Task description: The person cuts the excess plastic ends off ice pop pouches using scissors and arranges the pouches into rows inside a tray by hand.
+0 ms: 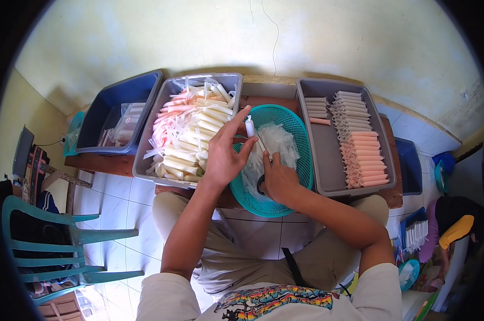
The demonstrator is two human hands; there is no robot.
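Between the fingers of my left hand [226, 155] is a small white filled plastic tube [250, 126], held upright above the left side of a teal basket [308, 182]. My right hand [280, 182] is closed on scissors [261, 184] with a black handle, over the same basket; the blades point up toward the tube. Clear plastic scraps [279, 143] lie in the basket. Left of it, a grey tray [146, 160] is heaped with white, yellowish and pink tubes. In the grey tray [325, 155] on the right, white and pink tubes lie in rows.
A dark blue bin [87, 131] with packed bags stands at the far left. Another blue bin [409, 166] is beyond the right tray. A teal plastic chair [49, 262] is at lower left. Another person [456, 219] is at the right edge, near a container of white tubes [416, 235].
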